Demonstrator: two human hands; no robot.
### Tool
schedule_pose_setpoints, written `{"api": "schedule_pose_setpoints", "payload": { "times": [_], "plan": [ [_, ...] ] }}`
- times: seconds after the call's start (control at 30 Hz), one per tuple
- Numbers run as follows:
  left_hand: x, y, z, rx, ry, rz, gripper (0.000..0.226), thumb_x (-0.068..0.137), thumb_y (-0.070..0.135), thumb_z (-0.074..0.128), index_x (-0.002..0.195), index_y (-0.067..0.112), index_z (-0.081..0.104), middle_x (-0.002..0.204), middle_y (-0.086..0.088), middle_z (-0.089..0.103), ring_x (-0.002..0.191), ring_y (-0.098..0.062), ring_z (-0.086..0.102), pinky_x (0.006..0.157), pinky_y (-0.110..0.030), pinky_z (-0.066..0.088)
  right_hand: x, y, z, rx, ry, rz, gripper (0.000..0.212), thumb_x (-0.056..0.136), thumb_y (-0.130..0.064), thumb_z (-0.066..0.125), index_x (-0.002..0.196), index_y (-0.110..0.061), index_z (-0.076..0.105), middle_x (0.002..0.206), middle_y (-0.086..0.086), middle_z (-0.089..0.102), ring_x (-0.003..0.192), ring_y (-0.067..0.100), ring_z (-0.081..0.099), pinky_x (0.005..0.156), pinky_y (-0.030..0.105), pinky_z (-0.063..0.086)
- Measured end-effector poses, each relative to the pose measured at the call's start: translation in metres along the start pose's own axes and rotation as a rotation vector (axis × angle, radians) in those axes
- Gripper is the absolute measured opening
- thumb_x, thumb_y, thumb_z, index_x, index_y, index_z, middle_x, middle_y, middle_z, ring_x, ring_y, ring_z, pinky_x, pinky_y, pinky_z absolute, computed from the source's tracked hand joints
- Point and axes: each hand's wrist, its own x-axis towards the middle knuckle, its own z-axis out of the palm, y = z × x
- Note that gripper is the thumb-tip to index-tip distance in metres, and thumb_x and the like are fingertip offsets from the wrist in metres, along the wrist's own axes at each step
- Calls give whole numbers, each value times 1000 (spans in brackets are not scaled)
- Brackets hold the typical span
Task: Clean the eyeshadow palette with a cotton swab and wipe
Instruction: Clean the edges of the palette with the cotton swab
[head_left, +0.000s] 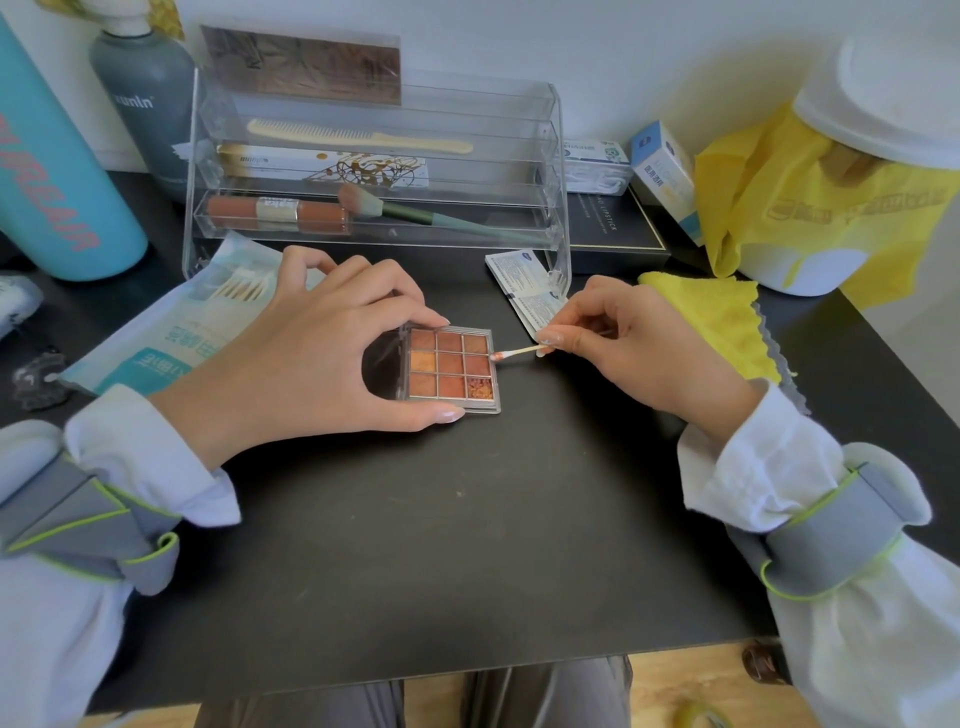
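Observation:
A small open eyeshadow palette (451, 370) with nine orange and brown pans lies on the black table (441, 545). My left hand (311, 343) spans it, index finger on its far edge and thumb on its near edge. My right hand (634, 348) pinches a wooden cotton swab (517, 352) whose stained tip touches the palette's right rim. A wipe sachet (524, 291) lies just behind the swab.
A clear acrylic organiser (558, 171) with comb, brush and lipsticks stands behind the palette. A cotton swab bag (171, 332) lies at left, beside teal (57, 171) and grey (145, 98) bottles. A yellow cloth (727, 317) and a white bin (883, 130) sit at right.

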Motion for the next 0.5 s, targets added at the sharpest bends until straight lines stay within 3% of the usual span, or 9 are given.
{"api": "schedule_pose_setpoints", "payload": {
  "times": [0.13, 0.3, 0.4, 0.5],
  "plan": [
    [0, 0, 0, -2, 2, 3, 72, 66, 86, 48, 119, 39, 57, 112, 22, 46, 101, -2, 45, 102, -36, 20, 0, 0, 2, -1, 23, -10, 8, 83, -22, 71, 83, -14, 73, 85, 3, 54, 74, 14, 54, 74, 23, 44],
    [0, 1, 0, -2, 5, 6, 72, 66, 86, 49, 119, 38, 58, 111, 21, 47, 100, -3, 45, 101, -37, 21, 0, -2, 3, -17, 62, -93, 6, 85, -16, 71, 85, -10, 71, 84, -2, 49, 69, -3, 52, 67, 6, 38],
    [0, 1, -1, 0, 6, 6, 71, 66, 86, 48, 118, 38, 58, 111, 21, 48, 100, -3, 45, 101, -36, 19, -1, -5, 4, -62, 87, -173, 7, 83, -18, 72, 84, -11, 71, 81, -8, 44, 70, -8, 48, 65, 5, 35],
    [1, 2, -1, 2, 3, 5, 71, 67, 87, 47, 118, 39, 57, 112, 21, 48, 100, -3, 45, 101, -36, 18, -2, -6, 6, -93, 112, -240, 8, 81, -20, 74, 82, -12, 72, 84, -2, 46, 72, -4, 46, 67, 4, 33]
  ]
}}
